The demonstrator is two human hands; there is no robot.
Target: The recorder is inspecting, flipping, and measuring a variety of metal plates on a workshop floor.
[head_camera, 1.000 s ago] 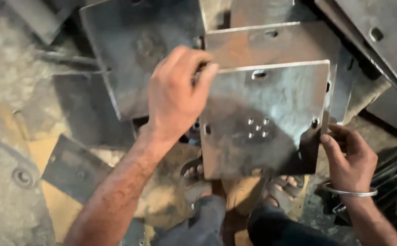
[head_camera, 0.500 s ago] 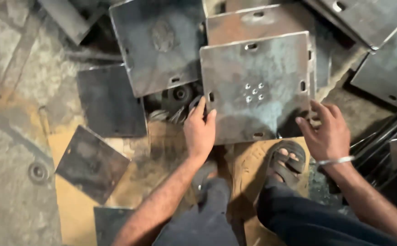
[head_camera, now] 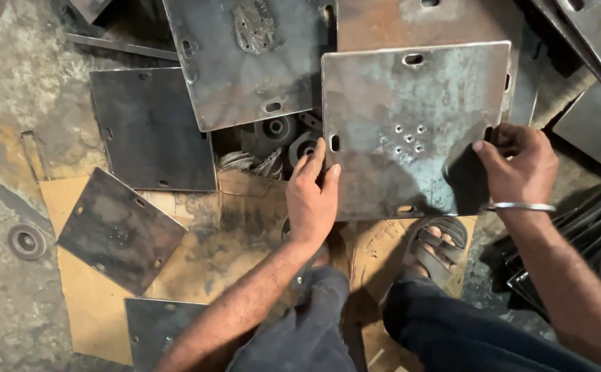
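Steel plate [head_camera: 411,131] (five small holes) clamped in both grips, left hand [head_camera: 312,196] and right hand [head_camera: 517,165].

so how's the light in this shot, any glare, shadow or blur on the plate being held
Head view: soft, even light, no hard glare; the square steel plate shows only a dull sheen toward its upper right. The right hand casts a dark shadow onto the plate's lower right. The left hand and the plate's holes look sharp; nothing is noticeably blurred.
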